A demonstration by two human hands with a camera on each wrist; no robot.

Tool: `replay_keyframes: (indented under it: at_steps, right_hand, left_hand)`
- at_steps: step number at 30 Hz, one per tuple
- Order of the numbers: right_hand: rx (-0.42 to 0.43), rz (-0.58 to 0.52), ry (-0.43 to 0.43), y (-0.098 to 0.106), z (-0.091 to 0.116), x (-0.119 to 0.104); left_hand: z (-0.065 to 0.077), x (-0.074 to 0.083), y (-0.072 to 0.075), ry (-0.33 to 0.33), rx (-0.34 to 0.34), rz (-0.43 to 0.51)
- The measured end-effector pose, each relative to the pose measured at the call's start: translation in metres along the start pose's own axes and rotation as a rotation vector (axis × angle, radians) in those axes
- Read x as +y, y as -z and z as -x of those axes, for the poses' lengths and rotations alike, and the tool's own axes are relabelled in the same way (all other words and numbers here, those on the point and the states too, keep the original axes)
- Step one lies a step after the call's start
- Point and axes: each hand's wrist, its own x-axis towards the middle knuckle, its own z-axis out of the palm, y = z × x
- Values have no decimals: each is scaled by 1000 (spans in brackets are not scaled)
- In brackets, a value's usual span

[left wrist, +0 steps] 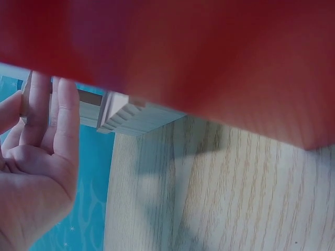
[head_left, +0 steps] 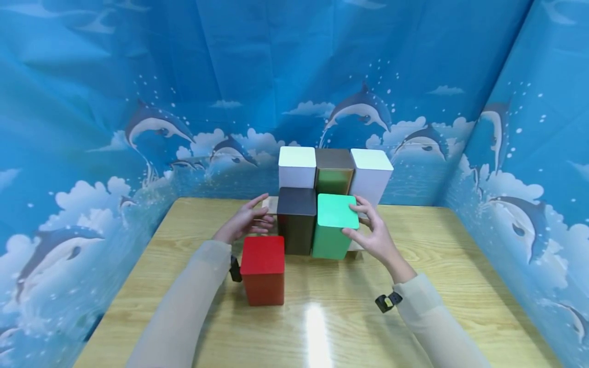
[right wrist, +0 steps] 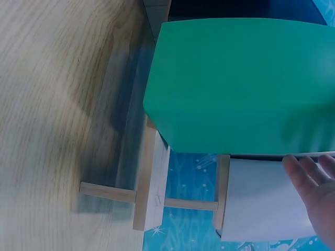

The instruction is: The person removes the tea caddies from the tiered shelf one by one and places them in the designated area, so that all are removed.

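Note:
My right hand [head_left: 375,235] holds a tall green box [head_left: 337,210] by its right side, thumb at the near corner and fingers by the top edge. This box leans on a tiered wooden rack [right wrist: 149,183], in front of the back row. Beside it on the left stands a black box [head_left: 296,220]. My left hand [head_left: 248,220] is at the rack's left end, its fingers nearly straight around a wooden edge close to the black box. A red box [head_left: 263,271] stands on the table by my left wrist and covers part of the left wrist view.
Behind are a white box [head_left: 297,166], a dark box [head_left: 334,174] with a gold-looking front, and another white box [head_left: 371,171]. The wooden table [head_left: 414,245] ends at a blue dolphin-print curtain [head_left: 276,76] at the back and sides.

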Motion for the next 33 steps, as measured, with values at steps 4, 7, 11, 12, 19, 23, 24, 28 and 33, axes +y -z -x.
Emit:
replay_keyframes:
  at_steps: [4, 7, 11, 12, 19, 23, 24, 28, 33]
  right_hand:
    - [-7, 9, 15, 0, 4, -1]
    - [-7, 20, 31, 0, 6, -2]
    - [-8, 19, 61, 1, 9, -2]
    - [-9, 17, 66, 2, 9, -2]
    - [-3, 43, 118, 2, 15, -4]
    - [5, 57, 135, 1, 19, -4]
    - [9, 57, 139, 1, 19, -5]
    - [24, 60, 153, 0, 23, -5]
    - [49, 55, 160, -2, 28, -7]
  left_hand:
    - [0, -1, 0, -2, -7, -4]
    - [0, 0, 0, -4, -8, -1]
    - [-1, -1, 0, -7, 0, -2]
    - [-1, -1, 0, -4, 5, -4]
    - [-2, -1, 0, 17, 36, 6]
    - [-2, -2, 1, 15, 28, 16]
    - [-2, -2, 1, 13, 24, 15]
    - [-2, -2, 2, 7, 15, 7]
    - [-1, -1, 1, 12, 25, -2]
